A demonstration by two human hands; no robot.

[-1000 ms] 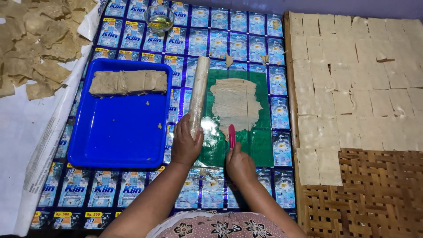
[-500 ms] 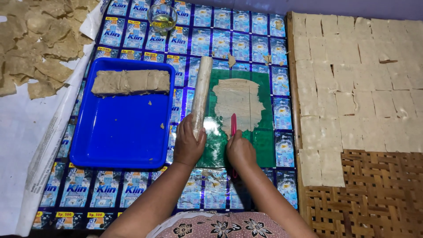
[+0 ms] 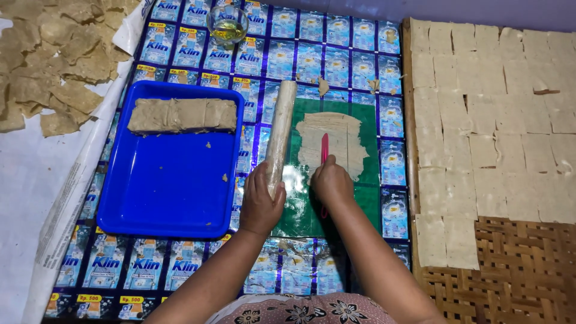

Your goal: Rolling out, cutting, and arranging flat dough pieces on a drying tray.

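My left hand (image 3: 260,203) grips the near end of a pale rolling pin (image 3: 281,133) that lies along the left edge of a green sheet (image 3: 367,198). A thin flattened sheet of beige dough (image 3: 343,144) lies on the green sheet. My right hand (image 3: 332,182) holds a thin red cutter (image 3: 324,149) with its tip pressed on the middle of the dough. A blue tray (image 3: 162,186) to the left carries a block of dough (image 3: 182,115) at its far end.
Cut dough squares (image 3: 492,108) cover a woven bamboo mat (image 3: 510,276) on the right. Dried irregular pieces (image 3: 54,66) lie on white paper at the far left. A small glass of yellow oil (image 3: 228,25) stands at the back. Blue printed sachet sheeting covers the work surface.
My right hand has slid the red cutter farther up onto the dough. The left hand has stayed on the rolling pin.
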